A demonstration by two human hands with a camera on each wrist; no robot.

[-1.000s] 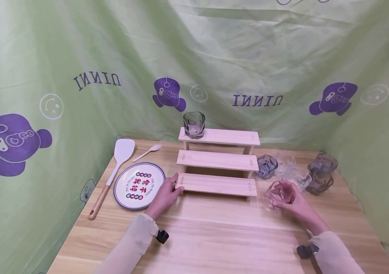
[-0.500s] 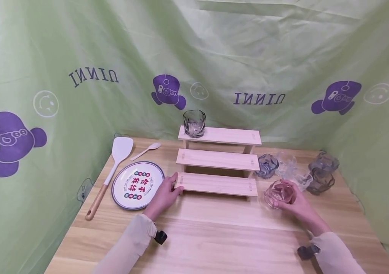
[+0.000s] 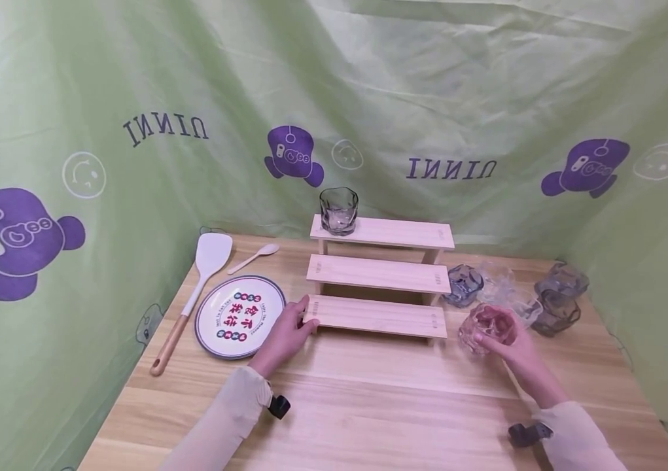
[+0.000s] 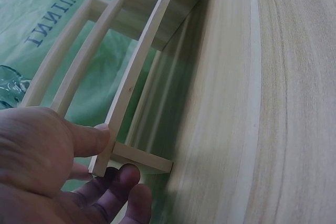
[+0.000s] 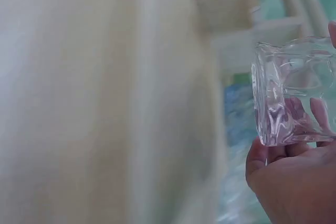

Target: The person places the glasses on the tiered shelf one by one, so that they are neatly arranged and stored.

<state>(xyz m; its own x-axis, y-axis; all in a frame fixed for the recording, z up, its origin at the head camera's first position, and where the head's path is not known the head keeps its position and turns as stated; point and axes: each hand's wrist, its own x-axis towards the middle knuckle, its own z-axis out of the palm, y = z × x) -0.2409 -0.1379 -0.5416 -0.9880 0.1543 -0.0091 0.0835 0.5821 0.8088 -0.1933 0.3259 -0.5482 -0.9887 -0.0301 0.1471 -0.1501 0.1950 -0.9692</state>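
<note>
A three-tier wooden rack [image 3: 377,273] stands at the middle back of the table. My left hand [image 3: 283,339] grips the left end of its lowest board [image 4: 137,72], thumb on one face and fingers curled on the other in the left wrist view. Right of the rack, my right hand [image 3: 515,347] holds a clear glass [image 3: 477,329], whose thick base [image 5: 266,95] shows apart from the tabletop in the right wrist view. A smoky grey glass [image 3: 339,212] stands on the left end of the top board.
Behind my right hand are a bluish glass [image 3: 464,286], clear glasses [image 3: 495,278] and dark grey glasses [image 3: 557,313]. On the left lie a printed plate [image 3: 216,327], a white spatula [image 3: 213,252] with wooden handle and a small white spoon [image 3: 267,250]. A green curtain [image 3: 463,118] surrounds the table.
The clear glass in my right hand has risen a little off the table and tipped slightly. My left hand keeps its grip on the rack. The head view has shifted slightly.
</note>
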